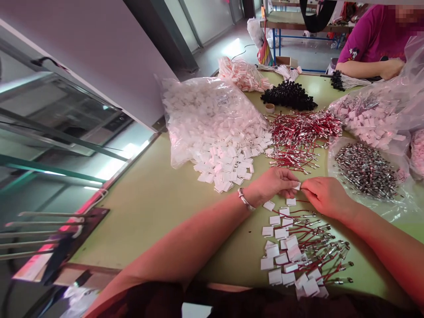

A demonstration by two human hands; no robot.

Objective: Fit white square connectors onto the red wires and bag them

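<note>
Near the middle of the table my left hand [281, 182] pinches a small white plastic connector housing [297, 186] between thumb and fingertips. Close against its right side, my right hand [323, 194] is closed in a pinch on a thin wire, mostly hidden by the fingers. Below both hands lie rows of white housings fitted with red wires [308, 238], their metal terminals pointing right. Beyond the hands is a pile of loose red wires [301, 132] with metal ends. Left of it, loose white housings [225, 168] spill from a clear plastic bag [179, 145].
Black connectors [289, 95], a tape roll [270, 107] and pinkish-white wired parts [241, 73] lie farther back. At right, metal pieces [367, 170] rest on clear plastic beside another bag of housings [377, 119]. A co-worker in a purple shirt [372, 35] sits across. A pronged rack [89, 225] stands at the left edge.
</note>
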